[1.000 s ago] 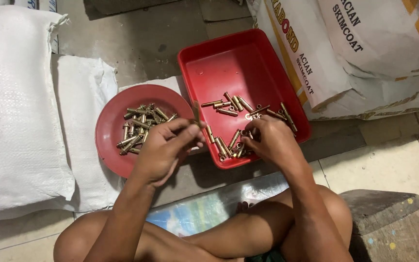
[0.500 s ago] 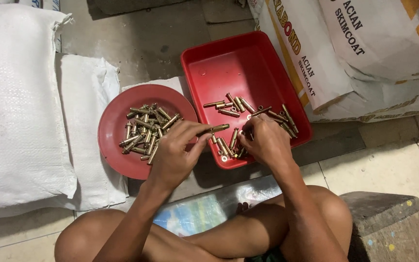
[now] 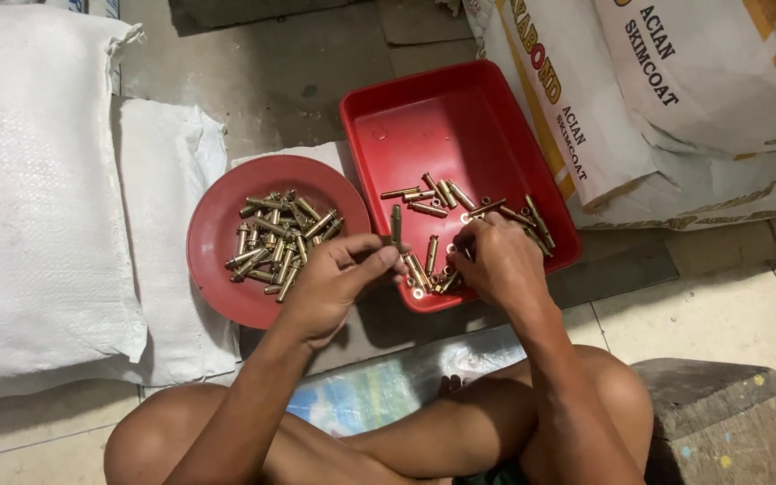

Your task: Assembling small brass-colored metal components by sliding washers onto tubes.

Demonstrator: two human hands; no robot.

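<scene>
One brass piece now stands upright in the left hand grip, lifted over the red tray; a moment ago it lay level. The right hand fingers pinch among loose pieces there.

Brass-coloured metal pins, dull sheen, smooth glossy red plastic plate and tray, coarse matt woven white sacks, rough grey concrete floor.

Your left hand has left the red plate and now holds a brass piece upright at the red tray edge.
</scene>
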